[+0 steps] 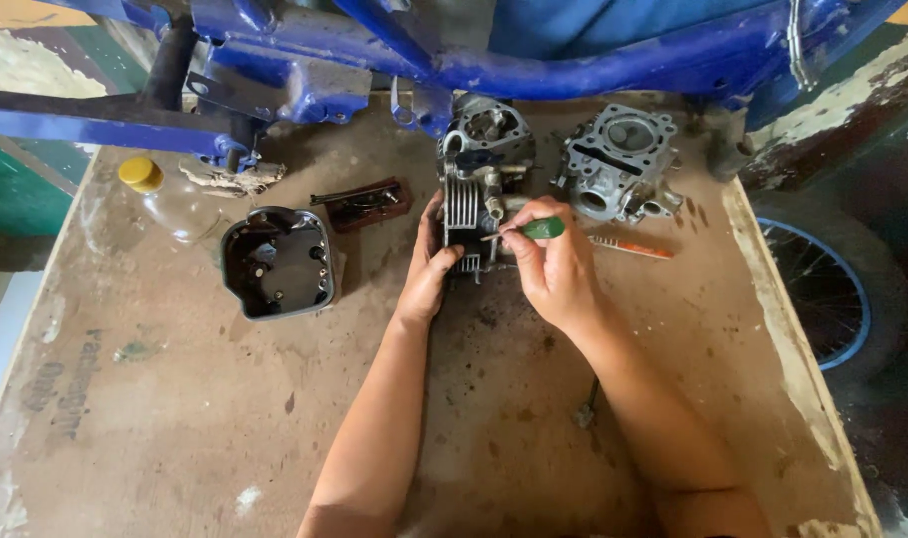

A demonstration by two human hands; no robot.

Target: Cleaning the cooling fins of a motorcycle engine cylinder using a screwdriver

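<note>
At frame centre your left hand [426, 274] clasps the finned cylinder [471, 214], likely heavy, rigid and oily, so hold its finned sides, while your right hand [554, 264] pinches a green-handled screwdriver [534, 229] against it, a cylinder head [618, 164] beyond.

Two bare arms reach forward, hands close together.
The left hand [429, 267] is cupped, fingers curled and thumb up. The right hand [552, 264] is closed, its fingertips pinched together.
</note>
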